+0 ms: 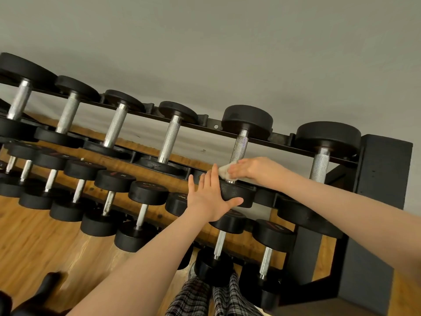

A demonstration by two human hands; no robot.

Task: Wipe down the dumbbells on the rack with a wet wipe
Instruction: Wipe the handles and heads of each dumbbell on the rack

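A black rack [385,169] carries two tiers of black dumbbells with knurled steel handles. My right hand [248,168] holds a white wet wipe [225,170] against the lower end of the handle [239,147] of the second dumbbell from the right on the top tier. My left hand [210,197] lies flat with straight, spread fingers on that dumbbell's near head [237,192], the thumb along its lower edge. The far head [247,120] sits on the back rail.
Several more dumbbells [116,124] run leftward on the top tier, and smaller ones [109,197] fill the lower tier. Behind is a grey wall, below a wooden floor [45,242]. My plaid trouser legs [211,297] stand close to the rack. A dark object [43,290] lies bottom left.
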